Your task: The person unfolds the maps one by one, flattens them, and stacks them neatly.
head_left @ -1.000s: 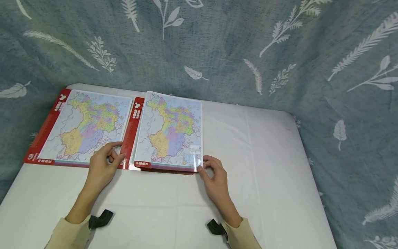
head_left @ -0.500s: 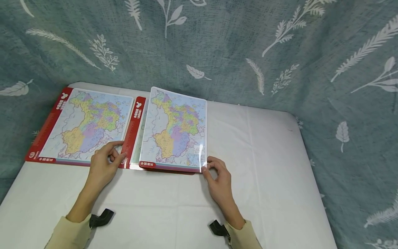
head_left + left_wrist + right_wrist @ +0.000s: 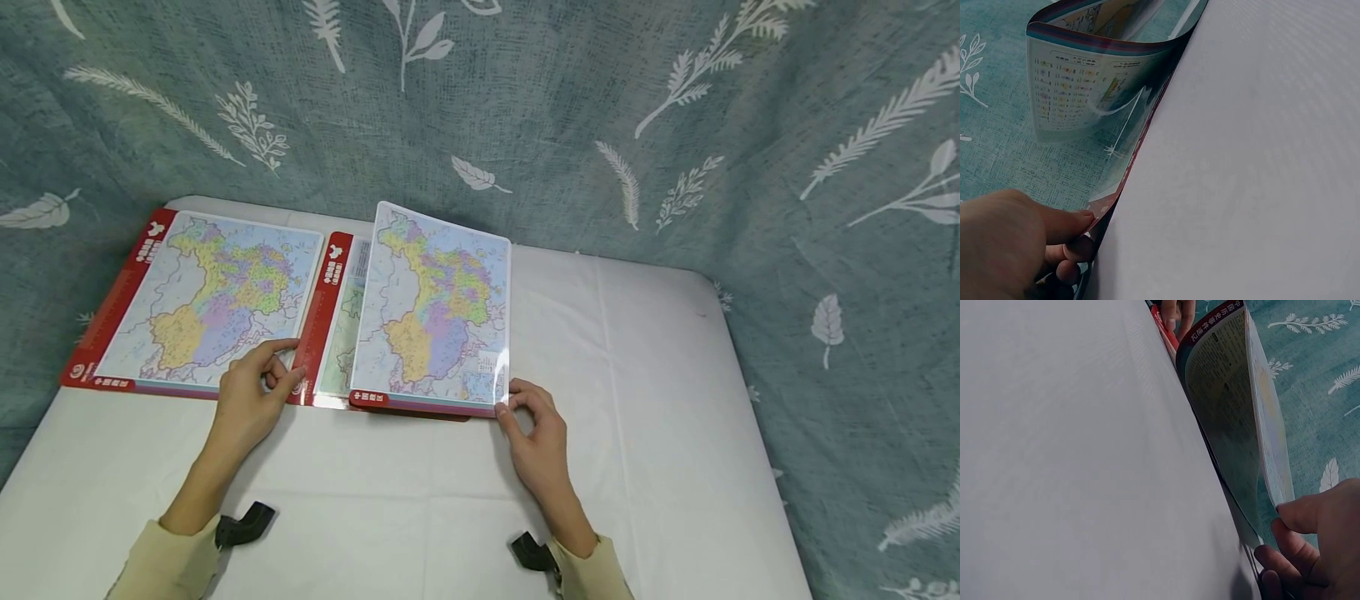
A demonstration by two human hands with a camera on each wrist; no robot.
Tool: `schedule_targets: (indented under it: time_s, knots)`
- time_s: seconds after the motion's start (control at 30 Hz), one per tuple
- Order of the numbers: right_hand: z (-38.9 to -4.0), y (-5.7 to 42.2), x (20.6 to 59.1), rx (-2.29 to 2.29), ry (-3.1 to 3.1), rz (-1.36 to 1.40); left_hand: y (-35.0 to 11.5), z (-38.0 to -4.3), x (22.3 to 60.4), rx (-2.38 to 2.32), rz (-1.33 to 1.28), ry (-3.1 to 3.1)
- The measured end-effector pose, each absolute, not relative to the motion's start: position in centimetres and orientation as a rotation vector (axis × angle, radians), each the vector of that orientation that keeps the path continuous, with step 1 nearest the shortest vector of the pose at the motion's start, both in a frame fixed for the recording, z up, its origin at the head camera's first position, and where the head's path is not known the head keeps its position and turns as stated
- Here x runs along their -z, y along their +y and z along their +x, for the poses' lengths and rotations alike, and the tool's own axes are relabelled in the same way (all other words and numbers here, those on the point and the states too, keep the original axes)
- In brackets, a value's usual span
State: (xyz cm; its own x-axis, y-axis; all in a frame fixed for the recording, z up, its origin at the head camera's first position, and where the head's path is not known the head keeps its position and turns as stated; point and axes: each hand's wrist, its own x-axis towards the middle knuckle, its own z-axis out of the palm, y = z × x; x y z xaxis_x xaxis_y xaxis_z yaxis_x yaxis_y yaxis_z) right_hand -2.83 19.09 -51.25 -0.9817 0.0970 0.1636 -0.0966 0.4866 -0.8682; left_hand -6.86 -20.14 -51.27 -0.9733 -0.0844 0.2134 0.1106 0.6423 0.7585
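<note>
Two map sheets on white table (image 3: pixel 637 400). Right hand (image 3: pixel 536 433) pinches near corner of right map sheet (image 3: pixel 435 308), lifting it; sheet curls, far edge raised, page beneath partly exposed. Left hand (image 3: pixel 251 396), fingers curled, pins red edge of left map sheet (image 3: pixel 217 300) just ahead. Judgement: lift barely begun; most of the turn remains.

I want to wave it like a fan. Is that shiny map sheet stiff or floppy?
Probably floppy: the map sheet curls over where the right hand lifts its corner. It looks thin, so likely light. Its glossy glare hints it may be slippery.
</note>
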Motion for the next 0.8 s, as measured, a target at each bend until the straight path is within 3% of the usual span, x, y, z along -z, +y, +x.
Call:
schedule_targets:
  time_s: [0.8]
  knots:
    - [-2.7, 22.1, 51.0, -1.468, -2.492, -0.100, -20.2, -6.9, 51.0, 1.255, -0.018, -2.631]
